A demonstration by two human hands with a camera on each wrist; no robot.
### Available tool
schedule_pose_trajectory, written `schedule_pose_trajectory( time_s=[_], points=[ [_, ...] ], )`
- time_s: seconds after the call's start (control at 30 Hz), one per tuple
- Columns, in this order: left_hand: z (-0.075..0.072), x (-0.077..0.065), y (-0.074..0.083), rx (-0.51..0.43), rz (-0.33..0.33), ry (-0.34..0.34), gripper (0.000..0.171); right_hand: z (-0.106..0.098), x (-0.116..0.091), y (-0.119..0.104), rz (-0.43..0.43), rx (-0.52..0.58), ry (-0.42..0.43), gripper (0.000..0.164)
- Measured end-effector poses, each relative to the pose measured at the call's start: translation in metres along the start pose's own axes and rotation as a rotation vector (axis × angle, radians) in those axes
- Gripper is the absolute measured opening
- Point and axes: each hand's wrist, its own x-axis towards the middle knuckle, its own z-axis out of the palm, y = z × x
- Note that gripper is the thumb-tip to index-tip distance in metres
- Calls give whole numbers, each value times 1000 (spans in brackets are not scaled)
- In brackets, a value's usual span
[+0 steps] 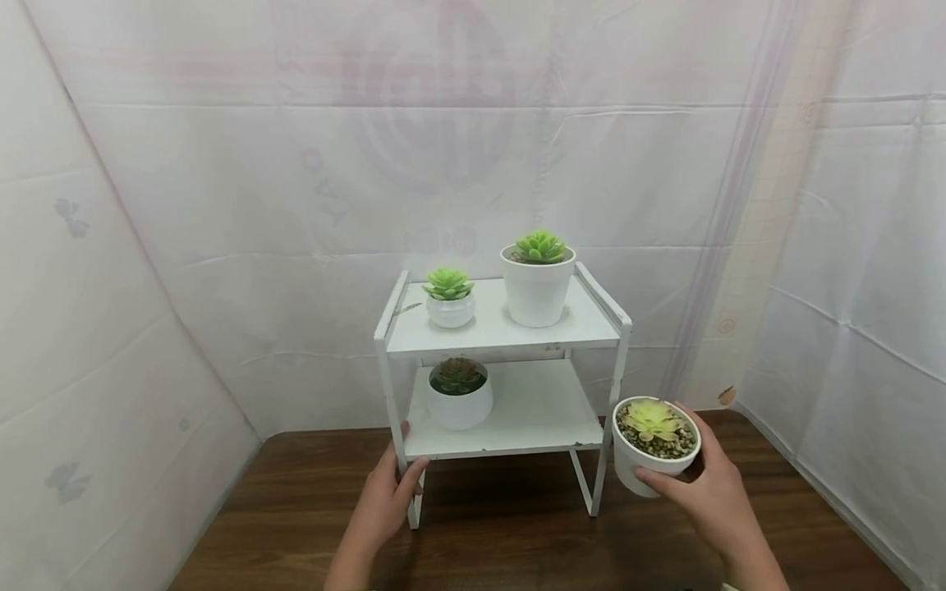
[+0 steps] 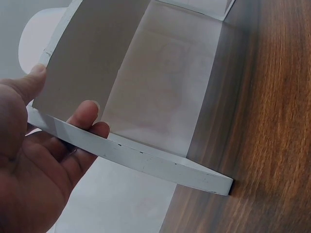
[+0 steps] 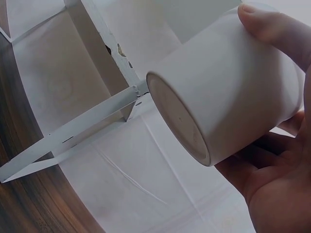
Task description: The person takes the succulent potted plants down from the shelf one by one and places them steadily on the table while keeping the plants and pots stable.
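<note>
A white two-tier shelf point(image 1: 502, 335) stands on the table. My left hand point(image 1: 384, 492) grips its front left leg just below the lower tier; in the left wrist view the fingers curl around the leg and the thumb lies on the shelf edge. My right hand point(image 1: 713, 488) holds a potted succulent point(image 1: 654, 447) in the air beside the shelf's right leg. Its plant is pale yellow-green, set in pebbles, and the pot leans slightly. In the right wrist view the white pot's point(image 3: 228, 87) underside shows, with thumb and fingers around the pot's upper part.
On the top tier sit a small potted succulent point(image 1: 450, 308) at left and a taller one point(image 1: 538, 283) at right. A dark succulent in a round white bowl pot point(image 1: 460, 402) stands on the lower tier's left. White sheets point(image 1: 473, 164) enclose the brown wooden table point(image 1: 296, 492).
</note>
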Motion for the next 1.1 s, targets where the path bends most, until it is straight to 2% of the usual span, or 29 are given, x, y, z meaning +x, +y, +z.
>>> schedule_pose_trajectory(
  time_s=[0.77, 1.1],
  points=[
    [0, 0, 1, -8, -17, -2, 71, 3, 7, 9, 86, -19, -4, 105],
    [0, 1, 1, 8, -16, 0, 72, 6, 8, 12, 93, -29, 35, 104]
  ],
)
